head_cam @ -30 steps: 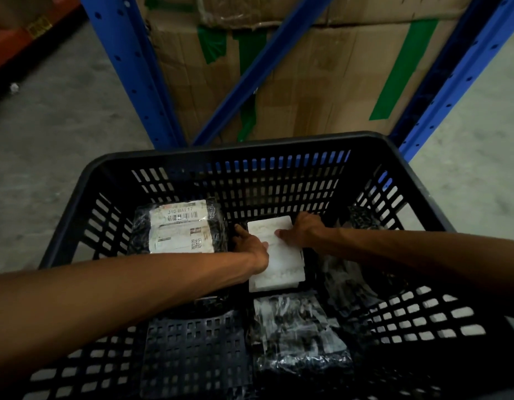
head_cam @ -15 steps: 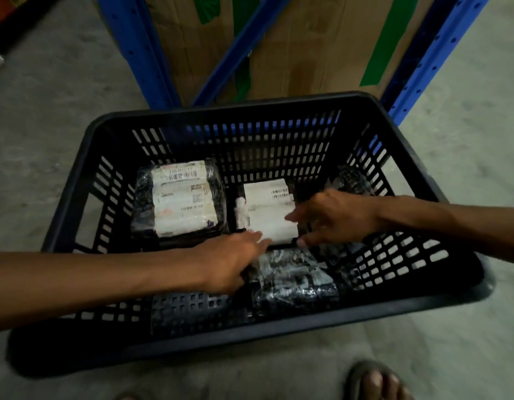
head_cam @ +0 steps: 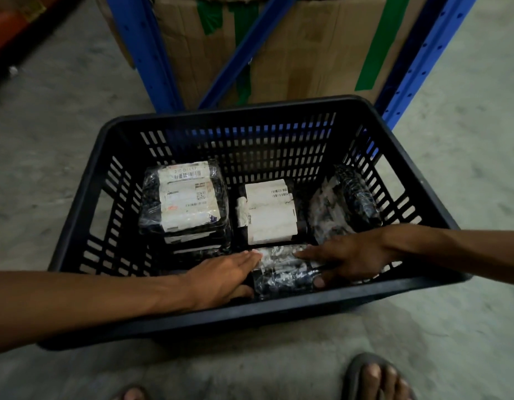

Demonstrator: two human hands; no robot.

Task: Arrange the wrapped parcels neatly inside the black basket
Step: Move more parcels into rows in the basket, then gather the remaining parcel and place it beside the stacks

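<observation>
I see both hands inside black basket (head_cam: pixel 192 316) on floor. Left hand (head_cam: pixel 221 277) and right hand (head_cam: pixel 351 256) press flat, fingers spread, against either end of near wrapped parcel (head_cam: pixel 281 271) (not gripping). Three more parcels behind it.

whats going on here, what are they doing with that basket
A person is sorting plastic-wrapped parcels inside a black basket that sits on a concrete floor in front of blue shelving. Both hands are down at the near side, the left hand and right hand flanking a dark wrapped parcel and touching its ends. A labelled stack sits at the far left, a white-labelled parcel in the middle, and another wrapped bundle leans by the right wall.
</observation>
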